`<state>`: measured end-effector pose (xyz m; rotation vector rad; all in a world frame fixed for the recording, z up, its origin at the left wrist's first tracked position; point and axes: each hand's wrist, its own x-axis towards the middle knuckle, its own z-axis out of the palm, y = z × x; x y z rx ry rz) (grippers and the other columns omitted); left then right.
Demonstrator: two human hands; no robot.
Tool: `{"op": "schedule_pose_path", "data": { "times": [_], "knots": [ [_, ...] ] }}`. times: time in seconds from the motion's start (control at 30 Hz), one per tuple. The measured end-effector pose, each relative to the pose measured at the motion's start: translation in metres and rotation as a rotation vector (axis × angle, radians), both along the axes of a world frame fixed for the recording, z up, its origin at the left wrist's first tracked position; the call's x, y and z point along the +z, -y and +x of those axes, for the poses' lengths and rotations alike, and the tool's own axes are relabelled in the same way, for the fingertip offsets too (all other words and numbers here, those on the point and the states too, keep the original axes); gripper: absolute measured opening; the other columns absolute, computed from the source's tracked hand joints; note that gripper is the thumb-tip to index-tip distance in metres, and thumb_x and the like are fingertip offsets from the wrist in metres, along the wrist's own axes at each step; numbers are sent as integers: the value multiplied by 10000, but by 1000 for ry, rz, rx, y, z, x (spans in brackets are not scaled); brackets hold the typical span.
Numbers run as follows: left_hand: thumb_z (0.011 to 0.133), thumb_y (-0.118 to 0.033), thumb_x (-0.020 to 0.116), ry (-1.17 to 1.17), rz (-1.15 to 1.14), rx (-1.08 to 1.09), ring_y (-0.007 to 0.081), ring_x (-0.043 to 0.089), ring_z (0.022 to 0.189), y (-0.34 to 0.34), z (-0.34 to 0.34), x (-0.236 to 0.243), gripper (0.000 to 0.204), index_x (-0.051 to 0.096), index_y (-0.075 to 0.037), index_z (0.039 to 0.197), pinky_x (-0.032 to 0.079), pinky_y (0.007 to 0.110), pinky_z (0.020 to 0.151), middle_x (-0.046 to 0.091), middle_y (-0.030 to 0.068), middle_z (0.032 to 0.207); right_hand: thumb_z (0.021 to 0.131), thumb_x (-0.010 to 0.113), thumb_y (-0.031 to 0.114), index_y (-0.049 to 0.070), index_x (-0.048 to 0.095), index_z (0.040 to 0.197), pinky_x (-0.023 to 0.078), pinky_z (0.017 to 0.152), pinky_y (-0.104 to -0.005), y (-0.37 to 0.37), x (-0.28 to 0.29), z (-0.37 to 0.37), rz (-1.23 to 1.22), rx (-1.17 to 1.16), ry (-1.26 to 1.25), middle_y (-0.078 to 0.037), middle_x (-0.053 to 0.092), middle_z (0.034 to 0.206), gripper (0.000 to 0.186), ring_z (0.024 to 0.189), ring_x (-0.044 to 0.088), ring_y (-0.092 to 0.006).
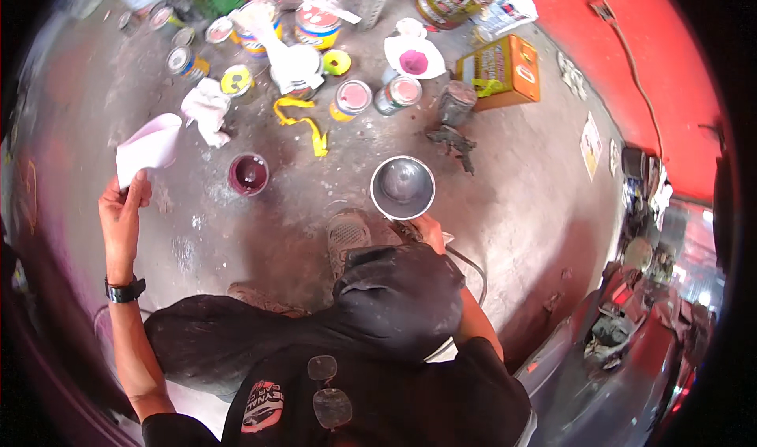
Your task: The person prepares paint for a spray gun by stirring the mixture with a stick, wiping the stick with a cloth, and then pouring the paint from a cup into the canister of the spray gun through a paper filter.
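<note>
My left hand [126, 198], raised at the left, grips a pale pinkish paper piece [145, 145], folded or curved, between thumb and fingers. Low at the centre right, my right hand [426, 232] is closed on what looks like a spray gun [406, 230], with a hose trailing from it and an open silver metal cup [402, 187] on top; the grip is partly hidden by my knee. Between my hands, a small cup with dark magenta liquid [248, 180] stands on the floor, ahead of my bent leg and my shoe [347, 235].
Paint cans [351, 108], a white funnel [406, 48] with pink inside, cloths [205, 112] and a yellow strip [315, 139] lie ahead on the concrete floor. An orange rectangular tin [509, 68] stands near a red wall [646, 68]. Dark vehicle bodywork [568, 384] is at lower right.
</note>
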<state>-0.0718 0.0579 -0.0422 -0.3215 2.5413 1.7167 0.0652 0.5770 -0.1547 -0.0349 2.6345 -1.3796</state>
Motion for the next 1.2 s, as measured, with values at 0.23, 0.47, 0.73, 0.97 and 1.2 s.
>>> {"op": "schedule_pose_path", "data": {
  "times": [0.23,0.47,0.73,0.97,1.2],
  "knots": [
    [989,-272,674,-10,6,-3,52,515,685,-8,-14,-8,259,674,-13,976,416,228,621,619,-15,784,668,734,29,51,671,1141,541,861,-421,-11,35,-15,123,-130,-217,-206,651,1158,477,1030,654,-427],
    [983,-287,681,-35,37,15,54,538,680,0,-16,-12,258,665,-32,948,433,225,606,619,-13,769,717,721,-12,39,648,1140,554,772,-423,-28,79,-16,265,-270,-450,-180,657,1079,432,893,689,-383],
    [988,-279,673,-64,55,-22,55,536,668,6,-16,-14,247,667,-35,949,429,223,598,613,-17,754,1031,576,339,41,576,1270,547,597,-301,-100,196,-27,-336,-985,-228,-105,684,1135,382,722,695,-185],
    [990,-270,671,-73,137,-27,48,518,661,-3,-22,-12,236,666,-36,957,418,213,592,608,-19,763,1030,579,300,65,598,1186,473,419,-266,-131,219,-24,-406,-943,-204,-102,683,1021,284,495,599,-149],
    [986,-264,679,-99,174,-28,44,490,635,-9,-23,-11,222,647,-55,916,381,216,572,594,-27,748,1027,546,446,49,596,1065,387,363,-257,-138,223,-23,-514,-1155,-306,-83,639,879,402,395,453,-123]
  ]
}}
